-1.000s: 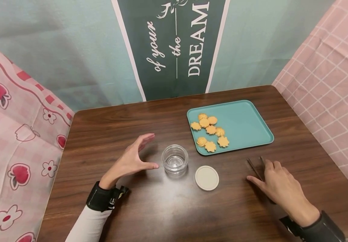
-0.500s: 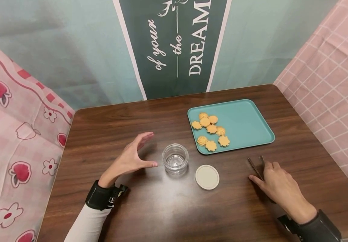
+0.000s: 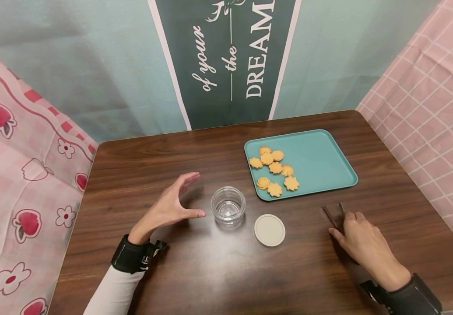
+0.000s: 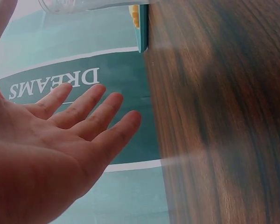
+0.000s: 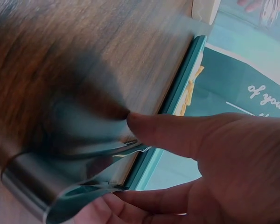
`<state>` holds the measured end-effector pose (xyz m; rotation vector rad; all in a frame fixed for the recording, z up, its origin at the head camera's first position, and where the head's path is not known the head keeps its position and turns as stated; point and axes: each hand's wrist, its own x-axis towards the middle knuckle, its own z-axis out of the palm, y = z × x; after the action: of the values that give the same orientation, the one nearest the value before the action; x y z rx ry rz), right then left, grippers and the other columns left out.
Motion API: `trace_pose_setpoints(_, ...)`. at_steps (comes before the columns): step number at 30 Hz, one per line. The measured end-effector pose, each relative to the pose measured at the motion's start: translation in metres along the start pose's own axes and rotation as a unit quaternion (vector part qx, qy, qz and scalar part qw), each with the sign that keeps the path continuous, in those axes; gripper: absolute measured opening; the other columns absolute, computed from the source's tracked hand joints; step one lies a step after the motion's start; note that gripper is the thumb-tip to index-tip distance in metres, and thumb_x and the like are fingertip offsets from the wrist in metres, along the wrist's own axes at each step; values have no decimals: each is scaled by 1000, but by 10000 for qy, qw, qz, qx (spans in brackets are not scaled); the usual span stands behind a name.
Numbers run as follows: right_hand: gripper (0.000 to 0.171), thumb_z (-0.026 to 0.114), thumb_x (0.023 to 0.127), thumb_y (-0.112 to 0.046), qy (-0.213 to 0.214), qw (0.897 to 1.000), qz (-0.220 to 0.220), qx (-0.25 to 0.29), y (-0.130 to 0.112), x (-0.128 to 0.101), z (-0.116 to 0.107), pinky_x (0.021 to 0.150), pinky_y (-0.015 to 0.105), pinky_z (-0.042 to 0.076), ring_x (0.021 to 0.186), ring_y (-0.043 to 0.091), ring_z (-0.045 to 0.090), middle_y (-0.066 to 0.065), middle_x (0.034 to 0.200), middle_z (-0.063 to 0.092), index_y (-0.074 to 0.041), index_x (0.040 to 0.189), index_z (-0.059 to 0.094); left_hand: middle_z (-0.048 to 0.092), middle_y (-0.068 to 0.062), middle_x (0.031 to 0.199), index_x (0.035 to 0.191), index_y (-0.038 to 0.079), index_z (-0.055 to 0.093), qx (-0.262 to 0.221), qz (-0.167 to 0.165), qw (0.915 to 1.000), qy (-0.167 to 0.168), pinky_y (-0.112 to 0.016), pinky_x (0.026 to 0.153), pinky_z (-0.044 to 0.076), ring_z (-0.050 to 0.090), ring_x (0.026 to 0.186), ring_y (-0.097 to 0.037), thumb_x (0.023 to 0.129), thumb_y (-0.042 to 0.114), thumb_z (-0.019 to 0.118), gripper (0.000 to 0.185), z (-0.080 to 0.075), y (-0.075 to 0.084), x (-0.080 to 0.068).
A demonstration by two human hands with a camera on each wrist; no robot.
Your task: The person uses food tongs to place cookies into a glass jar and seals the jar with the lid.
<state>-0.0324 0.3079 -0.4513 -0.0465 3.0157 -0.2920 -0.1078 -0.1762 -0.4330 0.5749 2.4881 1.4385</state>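
My left hand (image 3: 171,203) is held just left of the clear glass jar (image 3: 228,206), fingers and thumb spread and apart from it. The left wrist view shows the open palm (image 4: 51,140) with nothing in it. On the right, my right hand (image 3: 368,245) is around metal tongs (image 3: 330,214) lying on the table. In the right wrist view the tongs (image 5: 37,182) have their arms spread, with the thumb (image 5: 163,133) on one side and the fingers on the other. No firm grip shows. A pale round lid (image 3: 269,230) lies right of the jar.
Behind the lid and tongs, a teal tray (image 3: 321,162) holds several cookies (image 3: 275,168) at its left end. The dark wooden table (image 3: 139,157) is bordered by a blue-green backdrop (image 3: 92,65), with patterned cloths at both sides.
My right thumb has shifted slightly rightward, closer to the tongs. My left hand, the jar, the lid and the tray hold their places; the view has shifted slightly.
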Motion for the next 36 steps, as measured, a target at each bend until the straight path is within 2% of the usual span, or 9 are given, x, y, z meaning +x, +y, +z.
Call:
trace_pose_setpoints(5,41,79,93,-14,281,9994,-169,53,2,-2,2,60,66,50,71,54,60,31,85,54,18,97,53,44,-20,163,160,9,37,-8,-1,10000,20,-55,124,31,40,153,-33,77,21,97,103,0,0,0)
trace_pose_setpoints(9,36,77,92,-12,300,9994,-170,79,4,-1,2,61,67,50,71,56,60,31,84,55,14,90,53,44,-20,163,160,9,37,-22,-14,10000,40,-55,124,31,40,153,-34,77,20,97,102,0,0,-1)
trace_pose_setpoints(16,32,76,94,-12,120,9999,-92,43,5,2,-1,59,64,50,69,52,61,28,82,56,12,88,55,45,-21,162,159,10,38,-37,12,10000,71,-55,124,32,41,152,-34,77,19,97,102,-1,1,0)
trace_pose_setpoints(26,27,74,94,-8,85,9999,-26,90,5,2,-2,60,65,50,70,52,61,25,80,56,11,87,56,45,-21,162,159,10,39,-77,0,9999,101,-55,124,32,41,152,-34,77,19,97,101,-2,0,0)
trace_pose_setpoints(29,25,73,94,-6,51,9999,-21,108,6,2,-2,58,63,50,69,48,62,24,79,56,11,88,56,45,-21,162,159,8,38,-75,7,9999,105,-55,123,32,41,152,-34,76,18,98,102,-2,0,0)
trace_pose_setpoints(36,24,74,92,-4,211,9996,-122,168,9,1,-1,55,59,48,64,42,60,16,75,55,4,81,55,44,-22,163,159,5,37,-127,30,9999,111,-55,124,31,40,152,-35,76,16,97,103,-4,1,0)
